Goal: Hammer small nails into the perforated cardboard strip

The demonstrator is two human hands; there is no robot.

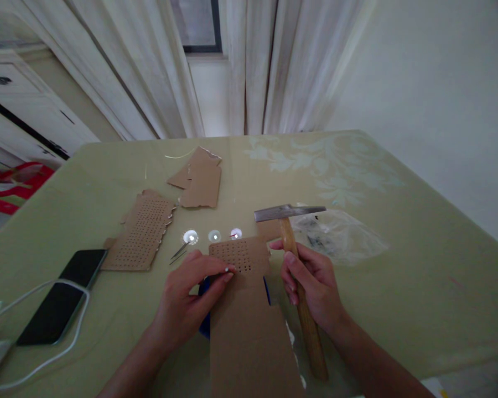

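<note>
My left hand (191, 293) pinches a small nail (226, 270) upright on a strip of brown cardboard (249, 326), just beside its patch of punched holes (237, 258). My right hand (311, 282) is wrapped round the wooden handle of a hammer (301, 293). The hammer's steel head (288, 212) hangs above the cardboard's far end, to the right of the nail. Something blue (205, 309) lies partly hidden under the cardboard.
A perforated cardboard piece (141, 235) and torn scraps (199, 179) lie further back on the green table (398, 276). A few loose nails (178, 253) lie left of my hand. A clear plastic bag (340, 235) sits right, and a phone (62, 296) with white cable left.
</note>
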